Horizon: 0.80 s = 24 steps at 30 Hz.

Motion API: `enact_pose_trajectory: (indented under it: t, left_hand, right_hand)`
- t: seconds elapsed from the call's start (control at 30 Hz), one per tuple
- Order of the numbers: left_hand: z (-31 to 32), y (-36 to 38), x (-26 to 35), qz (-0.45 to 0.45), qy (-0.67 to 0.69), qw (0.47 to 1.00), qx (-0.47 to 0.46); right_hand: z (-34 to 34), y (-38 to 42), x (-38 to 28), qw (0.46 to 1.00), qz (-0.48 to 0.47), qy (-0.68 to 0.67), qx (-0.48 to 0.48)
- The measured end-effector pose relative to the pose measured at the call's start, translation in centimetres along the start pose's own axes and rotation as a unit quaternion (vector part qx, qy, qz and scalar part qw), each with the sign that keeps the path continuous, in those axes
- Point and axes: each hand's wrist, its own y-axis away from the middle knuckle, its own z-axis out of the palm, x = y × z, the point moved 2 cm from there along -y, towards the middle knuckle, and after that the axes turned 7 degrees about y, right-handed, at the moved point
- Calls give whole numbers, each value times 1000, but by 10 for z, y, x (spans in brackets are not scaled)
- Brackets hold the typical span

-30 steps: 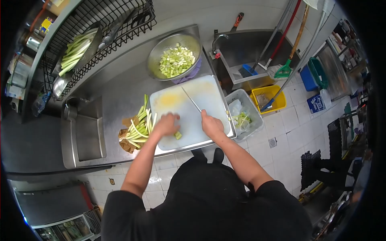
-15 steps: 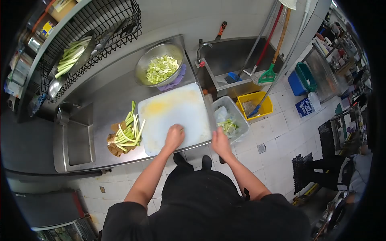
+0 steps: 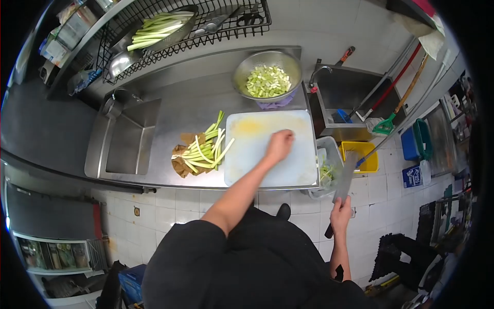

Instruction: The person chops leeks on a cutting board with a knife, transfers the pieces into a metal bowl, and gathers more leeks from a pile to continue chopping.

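In the head view my left hand [image 3: 280,146] is closed just above the white cutting board [image 3: 267,172]; whether anything is inside the fist is hidden. My right hand [image 3: 340,212] grips a wide-bladed kitchen knife [image 3: 345,177] by its dark handle, out past the board's right edge, blade pointing up and away from me. Yellow stains mark the upper part of the board. Left of it, pale green and white vegetable stalks [image 3: 203,152] lie on crumpled brown paper [image 3: 180,164]. Behind the board, a metal bowl [image 3: 241,85] holds chopped pale green pieces [image 3: 268,81].
A grey bin [image 3: 334,147] with green trimmings stands right of the counter [image 3: 170,113], beside a yellow bucket [image 3: 374,164]. Sinks [image 3: 128,139] sit at both ends. More stalks [image 3: 159,28] rest on the overhead rack. Another person's legs [image 3: 411,257] show at lower right.
The view has shifted, so the counter appears further right. My right hand has moved back from the board's edge, and the knife blade now shows. My left fist has moved further up over the board.
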Motion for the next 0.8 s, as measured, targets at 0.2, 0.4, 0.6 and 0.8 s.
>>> enact_pose_trajectory:
  t: [0.2, 0.4, 0.6, 0.8]
  left_hand:
    - [-190, 30, -72, -178, -322, 930, 15]
    - [-220, 43, -91, -249, -341, 900, -107]
    - [-203, 41, -141, -86, -317, 942, -68]
    - [-211, 28, -146, -133, -274, 952, -18]
  right_hand:
    - [57, 0, -74, 989, -68, 26, -132]
    - [116, -25, -142, 969, -92, 119, -198]
    - [158, -31, -140, 947, -66, 239, -207]
    - [152, -29, -149, 951, -52, 203, -226]
